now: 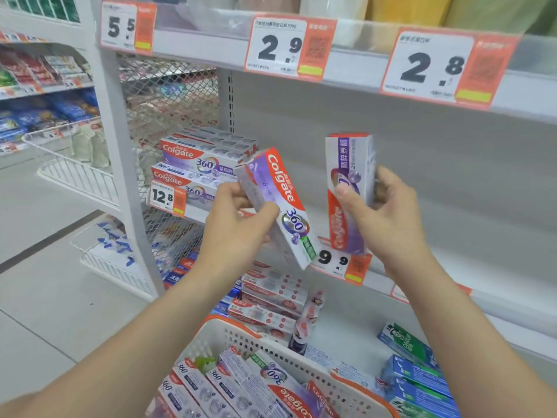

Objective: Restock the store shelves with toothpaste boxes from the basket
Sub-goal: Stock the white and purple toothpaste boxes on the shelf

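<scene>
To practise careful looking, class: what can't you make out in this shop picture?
Head view:
White perforated plastic basket: cut off by bottom edge, box count unknown.
Small print on white-and-orange 2.8 price tag: blurred, too small.
Upright purple-and-white cardboard toothpaste box: part of its print covered by right hand.
Yellow goods on top shelf: cropped by top edge.

The middle shelf of the white rack carries a stack of Colgate 360 boxes at its left end, against the mesh side panel. Its front edge bears a 12.8 price tag and a 9.9 price tag. The top shelf's edge shows tags reading 5.5, 2.9 and 2.8. On the lower shelf lie stacked red-and-white toothpaste boxes, with green and blue boxes further right.
</scene>
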